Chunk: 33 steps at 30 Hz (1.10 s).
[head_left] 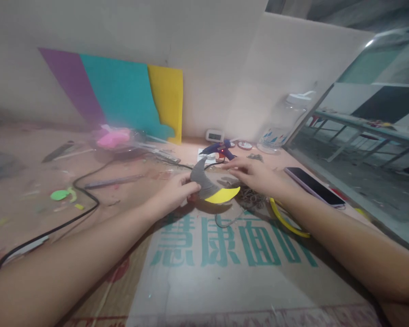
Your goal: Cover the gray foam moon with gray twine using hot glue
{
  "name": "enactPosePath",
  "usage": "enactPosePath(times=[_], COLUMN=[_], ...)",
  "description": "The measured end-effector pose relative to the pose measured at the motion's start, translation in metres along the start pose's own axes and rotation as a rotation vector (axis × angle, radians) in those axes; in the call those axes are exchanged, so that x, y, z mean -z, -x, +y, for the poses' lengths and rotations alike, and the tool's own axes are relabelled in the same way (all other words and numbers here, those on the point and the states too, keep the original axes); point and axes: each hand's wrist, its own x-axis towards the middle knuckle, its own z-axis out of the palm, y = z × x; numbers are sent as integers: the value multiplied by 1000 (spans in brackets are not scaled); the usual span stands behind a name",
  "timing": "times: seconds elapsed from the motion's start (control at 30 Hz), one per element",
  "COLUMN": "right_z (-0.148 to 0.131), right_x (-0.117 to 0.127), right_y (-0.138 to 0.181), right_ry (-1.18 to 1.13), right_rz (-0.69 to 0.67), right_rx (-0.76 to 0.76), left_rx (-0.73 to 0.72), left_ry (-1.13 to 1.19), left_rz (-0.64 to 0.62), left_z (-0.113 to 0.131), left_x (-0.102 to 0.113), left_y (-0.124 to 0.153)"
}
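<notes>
The left hand pinches a grey crescent with a yellow piece, over the worktop's middle; the right hand, fingers loosely parted, is beside a grey tangle; a glue gun sits towards the far edge; a phone lies by the right edge, a bottle at the far right corner.

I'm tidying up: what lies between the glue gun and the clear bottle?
The head view shows a small round disc between the glue gun and bottle.
</notes>
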Motion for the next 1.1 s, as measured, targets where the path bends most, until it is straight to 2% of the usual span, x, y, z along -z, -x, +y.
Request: enactPosePath(times=[0.1, 0.2, 0.33, 0.43, 0.53, 0.6, 0.67, 0.77, 0.83, 1.1], right_z=[-15, -26, -25, -22, -20, -18, -16, -12, -11, -15], right_x=[8, 6, -13, -29, -39, -42, -43, -42, -43, -44], right_y=[5, 10, 12, 12, 14, 14, 14, 13, 13, 13], right_ry=[-72, -147, -280, -512, -672, -736, -784, -804, -808, -795], right_rz=[33, -52, -122, -129, -95, -47, -1, 47, 64, 65], right_rx=[-97, -46, -42, -176, -303, -312, -299, -263, -247, -250], left_rx=[24, -2, -30, -33, -75, -161, -287, -497, -594, -668], left_ry=[4, 17, 8, 26, 122, 132, 3, -348, -519, -634], left_rz=[10, -8, -26, -30, 55, 121, 124, 99, 125, 230], left_z=[3, 4, 1, -1, -6, -9, -11, -13, -12, -9], left_x=[-1, 0, 0, -2, -6, -8, -10, -9, -8, -6], left_y=[0, 0, -1, -1, -1, 0, 2, 6, 8, 8])
